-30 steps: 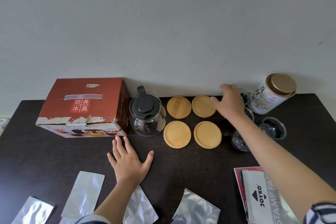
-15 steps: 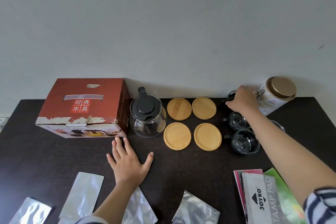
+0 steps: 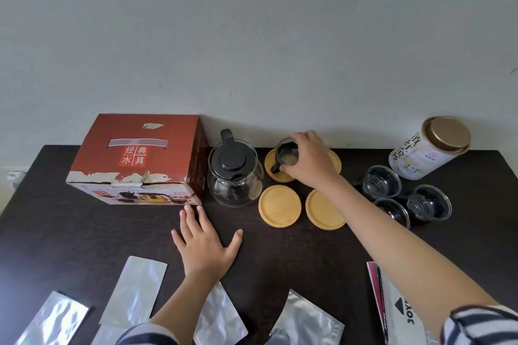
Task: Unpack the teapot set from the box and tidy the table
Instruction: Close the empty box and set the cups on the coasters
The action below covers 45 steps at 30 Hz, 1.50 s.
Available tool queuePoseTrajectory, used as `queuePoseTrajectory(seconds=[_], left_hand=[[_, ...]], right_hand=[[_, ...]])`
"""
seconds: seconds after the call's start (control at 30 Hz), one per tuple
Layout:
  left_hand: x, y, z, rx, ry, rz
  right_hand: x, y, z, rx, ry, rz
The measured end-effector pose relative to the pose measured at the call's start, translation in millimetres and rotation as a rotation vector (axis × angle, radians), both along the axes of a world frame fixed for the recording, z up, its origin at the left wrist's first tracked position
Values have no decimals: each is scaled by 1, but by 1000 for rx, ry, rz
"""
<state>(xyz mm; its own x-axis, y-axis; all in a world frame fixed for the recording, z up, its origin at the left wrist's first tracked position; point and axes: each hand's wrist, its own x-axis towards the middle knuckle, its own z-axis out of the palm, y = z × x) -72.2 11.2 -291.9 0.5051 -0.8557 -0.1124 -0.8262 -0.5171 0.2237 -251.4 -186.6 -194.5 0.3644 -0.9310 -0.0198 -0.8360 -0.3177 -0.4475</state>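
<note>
Right hand [image 3: 309,161] gripping glass cup [image 3: 287,152] on coaster [image 3: 273,169], left hand [image 3: 206,242] flat

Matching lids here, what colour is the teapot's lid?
Black, on the teapot's lid, clearest in the head view.

Clear glossy glass is seen in the teapot [image 3: 235,179], capped by a matt black plastic lid [image 3: 232,160]. At its 3 o'clock, smooth pale wood is shown by the coasters [image 3: 279,206]. Worn red cardboard forms the box [image 3: 134,159].
</note>
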Motion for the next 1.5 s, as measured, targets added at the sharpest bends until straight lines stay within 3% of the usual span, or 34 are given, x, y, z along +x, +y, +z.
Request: queuePoseTrajectory(seconds=[0.37, 0.63, 0.77, 0.9, 1.0, 1.17, 1.33, 1.5], left_hand=[[0, 0, -2, 10, -7, 6], [0, 0, -3, 1, -5, 4], [-1, 0, -2, -3, -2, 3], [-1, 0, -3, -4, 6, 3], [-1, 0, -4, -7, 5, 4], [-1, 0, -4, -14, 1, 4], [-2, 1, -4, -10, -1, 4], [-2, 0, -2, -7, -1, 4]], right_hand=[[-6, 14, -16, 26, -26, 20], [-98, 3, 6, -66, 134, -421], [-124, -12, 5, 180, 372, -545], [-132, -17, 3, 380, 519, -494], [-131, -18, 4, 422, 485, -485], [-124, -17, 4, 275, 378, -514], [-95, -23, 4, 160, 178, -393], [-59, -28, -4, 123, 164, -317]])
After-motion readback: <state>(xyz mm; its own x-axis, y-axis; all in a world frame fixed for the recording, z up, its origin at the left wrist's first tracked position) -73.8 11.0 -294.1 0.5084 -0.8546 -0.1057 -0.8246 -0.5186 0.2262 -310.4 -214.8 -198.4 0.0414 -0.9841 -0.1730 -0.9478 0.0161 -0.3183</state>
